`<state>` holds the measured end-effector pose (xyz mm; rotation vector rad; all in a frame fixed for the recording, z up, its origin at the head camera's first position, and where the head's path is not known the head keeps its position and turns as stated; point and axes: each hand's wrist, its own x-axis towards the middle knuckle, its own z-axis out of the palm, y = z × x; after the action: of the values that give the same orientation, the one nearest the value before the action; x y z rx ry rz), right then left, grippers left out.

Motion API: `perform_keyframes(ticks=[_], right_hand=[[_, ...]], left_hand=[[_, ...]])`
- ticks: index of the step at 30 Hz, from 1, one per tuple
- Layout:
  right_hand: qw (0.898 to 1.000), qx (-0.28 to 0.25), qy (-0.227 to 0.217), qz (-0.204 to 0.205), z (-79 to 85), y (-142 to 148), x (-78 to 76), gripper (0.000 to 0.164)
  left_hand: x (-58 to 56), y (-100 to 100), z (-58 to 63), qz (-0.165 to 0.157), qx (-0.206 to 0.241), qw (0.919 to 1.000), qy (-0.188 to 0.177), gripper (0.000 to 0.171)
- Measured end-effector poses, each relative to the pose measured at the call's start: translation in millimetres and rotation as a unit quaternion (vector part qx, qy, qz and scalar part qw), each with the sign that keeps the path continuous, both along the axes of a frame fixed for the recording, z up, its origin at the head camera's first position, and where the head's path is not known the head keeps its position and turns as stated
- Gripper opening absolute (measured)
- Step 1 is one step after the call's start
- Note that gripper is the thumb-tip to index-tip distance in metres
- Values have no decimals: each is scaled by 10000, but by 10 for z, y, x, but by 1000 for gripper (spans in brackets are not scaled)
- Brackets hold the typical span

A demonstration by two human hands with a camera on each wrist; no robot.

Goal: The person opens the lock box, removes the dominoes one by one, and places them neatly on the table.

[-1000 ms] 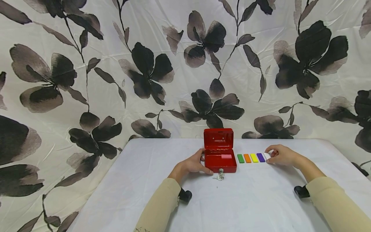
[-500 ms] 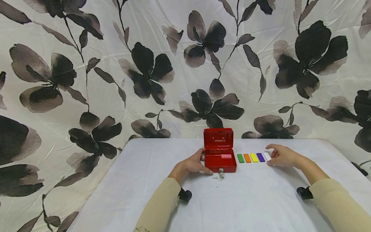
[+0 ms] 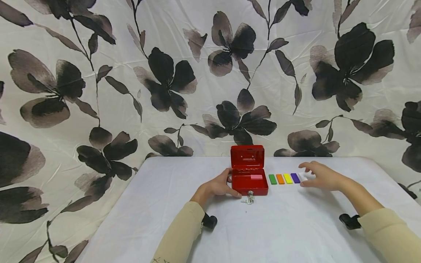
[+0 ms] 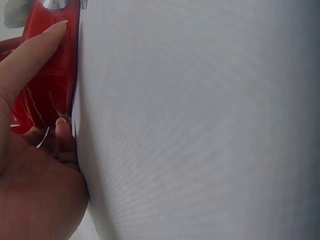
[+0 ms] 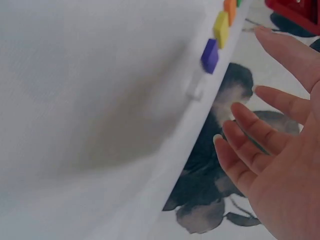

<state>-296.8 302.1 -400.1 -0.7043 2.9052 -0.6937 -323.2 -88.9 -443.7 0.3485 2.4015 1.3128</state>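
Observation:
A red metal cash box (image 3: 250,190) stands on the table with its lid (image 3: 247,157) raised and a pink block (image 3: 256,177) inside. My left hand (image 3: 218,184) holds the box at its left side, thumb along the front wall (image 4: 55,55), fingers partly hidden behind it. To the right of the box runs a row of small flat blocks: green (image 3: 272,179), orange (image 3: 280,179), yellow (image 3: 288,178), purple (image 3: 295,178) and white (image 5: 196,86). Over the white end of the row, my right hand (image 3: 323,177) is spread, fingers apart, holding nothing.
A lock with keys (image 3: 250,199) hangs at the box front. White cloth covers the table (image 3: 263,230), and a curtain with dark flowers (image 3: 184,29) hangs right behind its far edge. Each wrist wears a black camera (image 3: 209,221).
My right hand has parted its fingers from the white block, spreading them and lifting slightly. The block stays at the end of the row. My left hand keeps its hold on the box.

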Motion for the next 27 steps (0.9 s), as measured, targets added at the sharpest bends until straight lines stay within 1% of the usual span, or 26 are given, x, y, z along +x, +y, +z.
perform_keyframes(ticks=[2,5,12,21,27], right_hand=[[9997,-42,217,89,32,-59,15,67],[9989,-127,438,108,73,-161,40,62],[9976,-294,619,80,120,-401,86,54],[9980,-373,470,189,122,-707,85,50],[9980,-407,385,296,77,-870,55,49]], left_hand=[[-3,-1,6,-4,7,10000,16,101],[-7,2,8,-12,35,10000,7,102],[12,9,13,0,14,10000,-19,100],[-7,10,7,11,49,10000,-2,98],[8,0,1,41,-15,10000,36,99]])
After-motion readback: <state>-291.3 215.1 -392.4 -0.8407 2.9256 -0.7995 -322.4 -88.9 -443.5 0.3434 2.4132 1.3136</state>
